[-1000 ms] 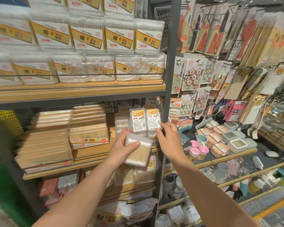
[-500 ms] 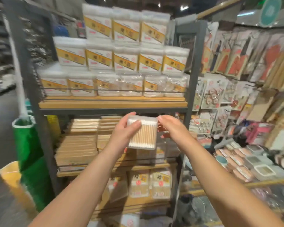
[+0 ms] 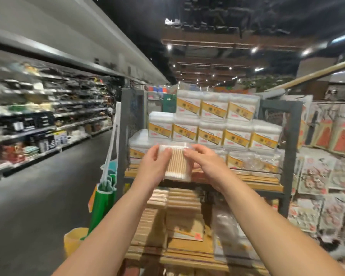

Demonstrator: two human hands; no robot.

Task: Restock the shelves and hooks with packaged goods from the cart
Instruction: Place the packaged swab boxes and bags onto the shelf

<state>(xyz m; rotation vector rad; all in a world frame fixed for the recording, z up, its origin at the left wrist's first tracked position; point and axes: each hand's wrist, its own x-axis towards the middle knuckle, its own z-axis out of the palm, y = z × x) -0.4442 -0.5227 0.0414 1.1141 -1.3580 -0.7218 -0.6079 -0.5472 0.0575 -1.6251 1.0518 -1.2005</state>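
We see at centre frame both hands, left hand (image 3: 154, 166) and right hand (image 3: 208, 166), gripping one clear cotton swab box (image 3: 177, 163), stacked boxes (image 3: 213, 124) behind on the shelf (image 3: 263, 185)

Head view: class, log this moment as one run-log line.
phase: carrying | object: cotton swab box | left hand: holds box | right hand: holds box | position: before stacked boxes on upper shelf

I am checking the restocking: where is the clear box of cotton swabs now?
In the head view, centre, the clear box of cotton swabs is held between the left hand and right hand, before the stacked yellow-labelled boxes.
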